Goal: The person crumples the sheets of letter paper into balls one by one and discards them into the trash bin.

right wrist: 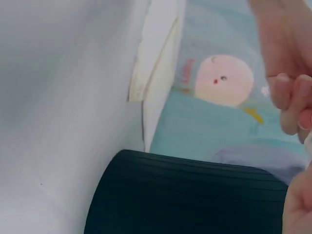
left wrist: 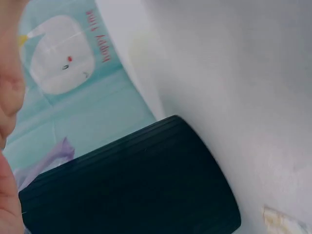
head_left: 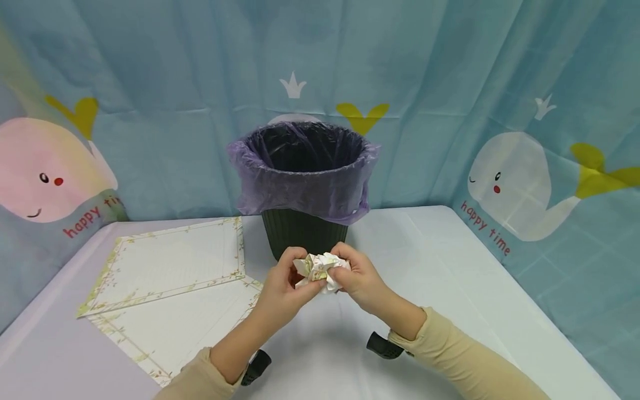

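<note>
A crumpled ball of patterned paper [head_left: 318, 268] is squeezed between both hands, in front of the bin and above the table. My left hand [head_left: 286, 284] grips its left side with curled fingers, while my right hand [head_left: 364, 279] holds the right side, thumb pressed on the paper. Just behind them stands a dark ribbed trash bin [head_left: 305, 232], lined with a purple plastic bag [head_left: 310, 191] folded over its rim. In the left wrist view, fingers [left wrist: 9, 97] show at the left edge; the right wrist view catches both hands at its right edge, the paper mostly hidden.
Two flat sheets of floral-bordered paper, an upper sheet [head_left: 175, 266] overlapping a lower sheet [head_left: 185, 322], lie on the left of the white table [head_left: 450, 278]. A blue curtain [head_left: 420, 66] with whale prints hangs behind and beside it. Black wrist camera mounts [head_left: 384, 345] sit beneath the forearms.
</note>
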`<state>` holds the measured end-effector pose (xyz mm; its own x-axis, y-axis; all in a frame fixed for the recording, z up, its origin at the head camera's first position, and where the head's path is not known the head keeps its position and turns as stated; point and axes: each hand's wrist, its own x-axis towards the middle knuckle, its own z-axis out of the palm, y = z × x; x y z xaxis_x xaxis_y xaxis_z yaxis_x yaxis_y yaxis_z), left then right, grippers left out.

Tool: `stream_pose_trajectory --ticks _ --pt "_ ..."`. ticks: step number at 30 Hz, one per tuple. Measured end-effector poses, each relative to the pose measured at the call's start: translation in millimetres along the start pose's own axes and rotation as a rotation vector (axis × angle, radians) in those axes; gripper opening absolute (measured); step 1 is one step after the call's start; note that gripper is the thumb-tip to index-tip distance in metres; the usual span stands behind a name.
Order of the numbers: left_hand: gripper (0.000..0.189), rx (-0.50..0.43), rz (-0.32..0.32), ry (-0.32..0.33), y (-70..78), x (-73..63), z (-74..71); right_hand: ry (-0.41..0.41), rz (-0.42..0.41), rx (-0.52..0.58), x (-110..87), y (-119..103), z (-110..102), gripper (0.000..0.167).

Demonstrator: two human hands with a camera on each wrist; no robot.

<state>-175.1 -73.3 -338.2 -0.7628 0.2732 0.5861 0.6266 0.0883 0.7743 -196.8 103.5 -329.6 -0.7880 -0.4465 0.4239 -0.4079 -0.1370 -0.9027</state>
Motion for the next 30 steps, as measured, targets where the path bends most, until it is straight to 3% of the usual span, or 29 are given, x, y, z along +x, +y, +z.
stream_pose_trajectory --ticks 3,5,7,10,13,15,18,22,25,30 --pt "0.035 0.014 -0.062 0.04 -2.4 2.6 2.9 0.099 0.133 -0.037 3.9 -1.2 2.1 0.013" --pt "0.033 0.009 -0.143 0.063 -2.6 5.5 2.7 0.138 0.21 -0.066 6.7 -2.8 2.2 0.018" --pt "0.032 -0.023 -0.228 0.089 -1.9 9.2 0.7 0.156 0.225 -0.104 8.8 -4.4 1.7 0.025" --pt "0.031 -0.121 -0.339 0.142 1.2 15.1 -4.5 0.13 0.116 -0.153 9.4 -6.8 0.8 0.038" --pt "0.028 -0.196 -0.406 0.187 6.1 19.6 -8.9 0.023 -0.03 -0.242 7.7 -7.8 -1.1 0.057" --pt "0.026 -0.21 -0.445 0.184 9.6 20.5 -9.8 -0.047 -0.096 -0.344 6.4 -7.8 -2.5 0.072" --pt "0.027 -0.168 -0.489 0.114 14.0 18.8 -9.5 -0.08 -0.135 -0.512 6.0 -7.0 -3.8 0.086" --pt "0.027 -0.058 -0.495 -0.028 18.8 15.1 -10.9 -0.04 -0.114 -0.591 6.7 -7.1 -4.9 0.078" --pt "0.022 -0.003 -0.443 -0.103 21.2 14.4 -14.3 -0.017 -0.088 -0.565 6.7 -7.3 -5.9 0.071" --pt "0.018 0.069 -0.374 -0.178 24.3 15.8 -17.3 -0.002 -0.088 -0.414 6.5 -2.8 -4.6 0.061"
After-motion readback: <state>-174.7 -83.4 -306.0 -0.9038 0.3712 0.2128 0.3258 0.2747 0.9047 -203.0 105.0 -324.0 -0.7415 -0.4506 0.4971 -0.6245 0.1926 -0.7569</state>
